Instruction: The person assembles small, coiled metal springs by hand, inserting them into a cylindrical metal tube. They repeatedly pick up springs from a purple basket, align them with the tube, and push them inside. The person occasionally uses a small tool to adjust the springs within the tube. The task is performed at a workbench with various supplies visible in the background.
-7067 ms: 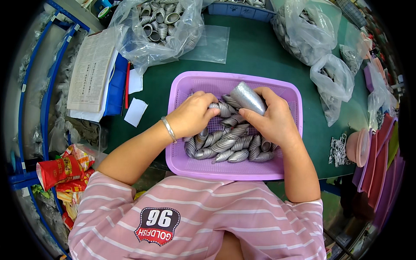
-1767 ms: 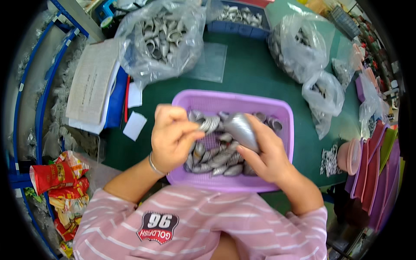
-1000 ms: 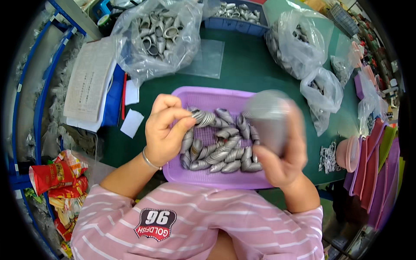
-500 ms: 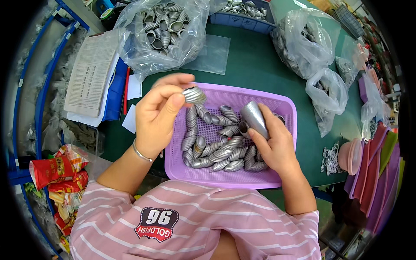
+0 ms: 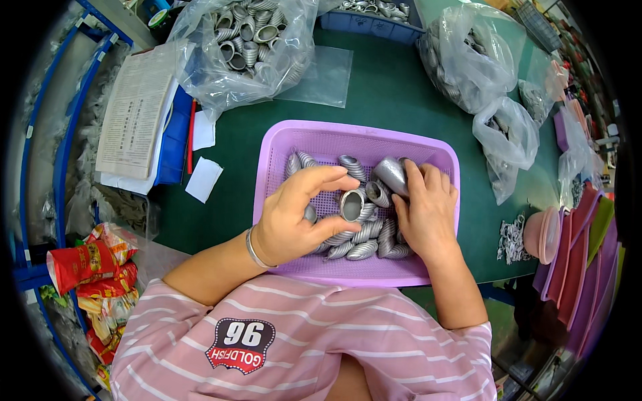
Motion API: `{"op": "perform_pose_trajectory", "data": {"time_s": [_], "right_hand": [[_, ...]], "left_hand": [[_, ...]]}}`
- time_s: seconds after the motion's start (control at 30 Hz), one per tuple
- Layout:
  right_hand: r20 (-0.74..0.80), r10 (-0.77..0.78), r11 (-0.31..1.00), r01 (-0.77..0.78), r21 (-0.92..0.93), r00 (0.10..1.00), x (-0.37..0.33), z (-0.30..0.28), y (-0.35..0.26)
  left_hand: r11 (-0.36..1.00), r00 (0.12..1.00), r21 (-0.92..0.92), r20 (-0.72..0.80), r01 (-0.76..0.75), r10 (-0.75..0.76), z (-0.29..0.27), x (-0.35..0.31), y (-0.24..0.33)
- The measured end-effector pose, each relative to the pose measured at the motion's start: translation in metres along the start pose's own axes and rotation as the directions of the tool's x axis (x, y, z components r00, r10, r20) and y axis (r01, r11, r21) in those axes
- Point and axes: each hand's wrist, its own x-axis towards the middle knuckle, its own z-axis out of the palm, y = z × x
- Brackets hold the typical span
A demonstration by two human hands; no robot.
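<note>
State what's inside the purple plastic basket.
Ridged silver metal rings, plus a smooth grey metal cylinder by the right hand. Whatever it and the left hand cover is hidden.

We pinch with our bare left hand (image 5: 292, 215), thumb opposing fingers, and curl our bare right hand (image 5: 428, 212) palm-down.

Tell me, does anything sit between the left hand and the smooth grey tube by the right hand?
Yes, in this view: a ring-shaped piece at the left hand, then a ribbed piece beside the smooth grey tube. Height differences are hard to judge.
</note>
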Motion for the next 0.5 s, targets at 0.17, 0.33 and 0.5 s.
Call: {"op": "perform_pose_trajectory", "data": {"time_s": [0.17, 0.33, 0.5], "right_hand": [[-0.08, -0.087, 0.97, 0.102, 0.219, 0.993, -0.001, 0.0044, -0.0008], [0.082, -0.123, 0.974, 0.104, 0.204, 0.989, 0.0, -0.001, -0.0062], [-0.052, -0.261, 0.807, 0.247, 0.536, 0.964, 0.0048, -0.0054, -0.0107]], "left_hand": [[0.991, 0.992, -0.028, 0.016, -0.129, 0.129, 0.0002, -0.0052, -0.0059], [0.981, 0.985, -0.131, -0.117, -0.145, 0.13, 0.007, -0.0087, -0.0081], [0.958, 0.992, -0.255, -0.02, -0.127, 0.126, 0.0012, -0.0069, -0.0031]]}}
